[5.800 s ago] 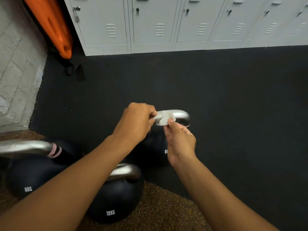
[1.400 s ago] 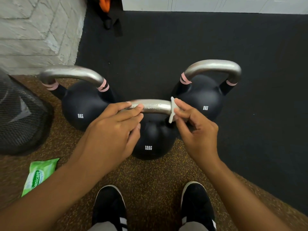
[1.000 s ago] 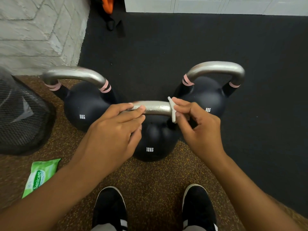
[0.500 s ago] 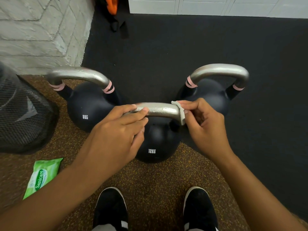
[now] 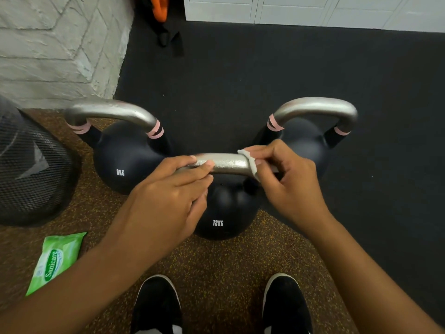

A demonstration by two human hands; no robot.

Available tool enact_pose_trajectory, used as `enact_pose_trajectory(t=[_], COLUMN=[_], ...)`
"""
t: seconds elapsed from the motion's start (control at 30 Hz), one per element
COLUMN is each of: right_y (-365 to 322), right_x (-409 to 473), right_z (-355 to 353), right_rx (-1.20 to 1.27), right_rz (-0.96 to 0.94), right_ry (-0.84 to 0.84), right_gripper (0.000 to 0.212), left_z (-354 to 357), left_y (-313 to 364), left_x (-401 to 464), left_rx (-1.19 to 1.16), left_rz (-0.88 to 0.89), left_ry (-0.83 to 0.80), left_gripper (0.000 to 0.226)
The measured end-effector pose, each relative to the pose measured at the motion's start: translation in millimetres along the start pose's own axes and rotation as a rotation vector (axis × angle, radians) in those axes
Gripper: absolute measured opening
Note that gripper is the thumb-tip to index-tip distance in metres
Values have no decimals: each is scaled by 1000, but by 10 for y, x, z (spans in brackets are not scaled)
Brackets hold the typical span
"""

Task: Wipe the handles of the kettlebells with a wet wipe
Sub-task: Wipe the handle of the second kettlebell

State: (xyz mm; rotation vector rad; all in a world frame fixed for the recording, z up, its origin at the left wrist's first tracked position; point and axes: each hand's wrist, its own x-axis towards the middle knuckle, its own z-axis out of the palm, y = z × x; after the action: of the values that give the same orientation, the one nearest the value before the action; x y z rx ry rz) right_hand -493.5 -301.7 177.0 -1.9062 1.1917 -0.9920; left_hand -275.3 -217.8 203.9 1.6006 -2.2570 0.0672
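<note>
Kettlebell handle (image 5: 226, 163) silver, right hand (image 5: 289, 184) pinching white wipe (image 5: 250, 162) round it, left hand (image 5: 168, 196) gripping it.

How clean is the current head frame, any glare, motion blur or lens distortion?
Head view: soft glare on the 12 kg kettlebell handle; slight motion blur on the right hand pinching the wet wipe; left hand sharper; wide-angle bending curves the lockers along the top edge; printed weights stay readable.
</note>
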Motion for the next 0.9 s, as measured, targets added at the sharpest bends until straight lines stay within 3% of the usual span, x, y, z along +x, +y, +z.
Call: enact_pose_trajectory(t=[0.13, 0.23, 0.37, 0.63, 0.77, 0.9], right_y=[91, 170, 109, 79, 138, 18], right_x=[-214, -318, -251, -282, -341, -258], right_z=[110, 130, 104, 159, 142, 120], right_rx=[-137, -110, -110, -279, -228, -216], right_rz=[-174, -110, -62, -295, -217, -162], right_ry=[124, 203, 190, 179, 232, 181], right_gripper=[16, 16, 12, 13, 15, 19], left_z=[3, -4, -3, -8, -4, -1], left_y=[-15, -24, -26, -39, -35, -33], left_x=[-8, -15, -22, -7, -6, -7], left_rx=[-3, -4, -18, -60, -69, -66], left_rz=[9, 17, 12, 3, 2, 3], left_ry=[5, -3, -1, -11, -1, 7], left_gripper=[27, 28, 24, 29, 29, 28])
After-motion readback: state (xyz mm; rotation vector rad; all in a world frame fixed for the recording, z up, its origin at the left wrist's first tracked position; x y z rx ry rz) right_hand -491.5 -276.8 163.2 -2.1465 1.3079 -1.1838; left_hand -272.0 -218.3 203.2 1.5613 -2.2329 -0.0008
